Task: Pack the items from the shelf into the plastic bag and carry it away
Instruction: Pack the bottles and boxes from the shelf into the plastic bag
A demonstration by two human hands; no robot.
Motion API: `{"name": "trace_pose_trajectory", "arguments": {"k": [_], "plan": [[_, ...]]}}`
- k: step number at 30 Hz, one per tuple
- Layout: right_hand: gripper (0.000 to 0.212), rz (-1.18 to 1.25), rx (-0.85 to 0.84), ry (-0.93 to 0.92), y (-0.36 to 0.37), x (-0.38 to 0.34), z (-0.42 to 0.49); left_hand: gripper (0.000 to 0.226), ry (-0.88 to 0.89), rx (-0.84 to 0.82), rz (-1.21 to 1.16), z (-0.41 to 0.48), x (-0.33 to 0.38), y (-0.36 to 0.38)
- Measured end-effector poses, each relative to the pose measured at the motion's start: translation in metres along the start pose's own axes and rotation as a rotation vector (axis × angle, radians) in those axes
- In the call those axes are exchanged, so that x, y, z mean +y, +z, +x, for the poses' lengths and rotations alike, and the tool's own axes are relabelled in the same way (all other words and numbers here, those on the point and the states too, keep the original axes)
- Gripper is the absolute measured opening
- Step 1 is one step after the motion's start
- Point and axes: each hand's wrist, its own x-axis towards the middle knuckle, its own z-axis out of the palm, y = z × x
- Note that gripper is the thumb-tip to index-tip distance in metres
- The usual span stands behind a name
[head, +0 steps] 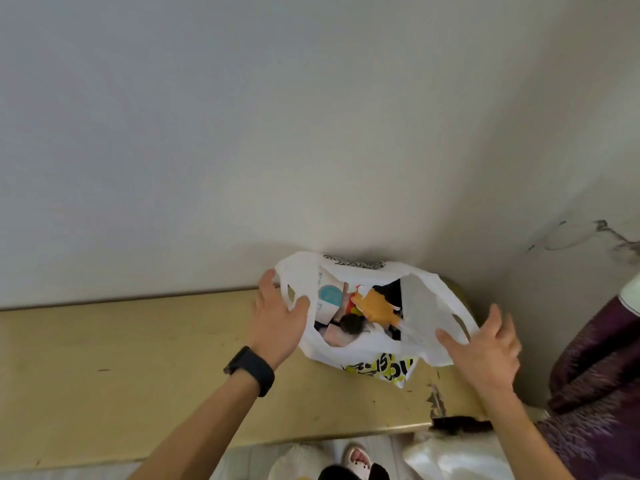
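White thin-plastic carrier bag [363,351], yellow-and-black lettering on its front: stands mouth-up on the worn yellow-beige shelf [138,358], pushed into the corner of the pale wall [242,133].

Contents, seen through the open mouth:
- white cylindrical tub with a round teal label [329,297]
- orange-yellow flat piece [377,306]
- dark round object [350,323]
- pink item [334,337], low in the bag, kind unclear

Progress, as judged: packing looks complete, since the visible run of shelf carries nothing but the bag. Remaining: gather both handles, lift, carry away. The bag is not yet off the shelf.

Left hand [277,317], black wristwatch [251,370] on the wrist: at the bag's left handle loop. The loop lies between thumb and fingers [266,277], which are fairly straight and apart, touching the plastic but not clamped on it.

Right hand [485,348]: fingers spread wide, holding nothing. The thumb tip meets the edge of the right handle flap, and the loop lies just ahead of the palm.

Also present: dark purple fabric [595,358] at the right; a sandalled foot [356,459] below the shelf edge.
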Motion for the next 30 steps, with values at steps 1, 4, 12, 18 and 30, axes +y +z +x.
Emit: {"name": "trace_pose_trajectory", "arguments": {"k": [1, 4, 12, 18, 30], "plan": [[0.066, 0.018, -0.121, 0.027, -0.004, 0.002, 0.003, 0.057, -0.113, -0.078, -0.123, 0.001, 0.005, 0.004], [0.046, 0.248, -0.265, 0.018, -0.015, -0.003, 0.006, 0.022, -0.279, -0.307, -0.218, -0.004, 0.022, 0.012], [0.021, 0.983, -0.235, -0.037, -0.088, -0.120, 0.025, 0.042, -0.057, 0.006, -0.313, 0.020, 0.081, -0.030], [0.034, 1.176, -0.189, -0.087, -0.108, -0.169, 0.036, 0.033, -0.112, 0.096, -0.671, 0.043, 0.099, -0.059], [0.031, 0.998, -0.491, -0.068, -0.076, -0.092, 0.005, 0.025, -0.362, -0.322, -0.704, 0.007, 0.004, -0.104]]}}
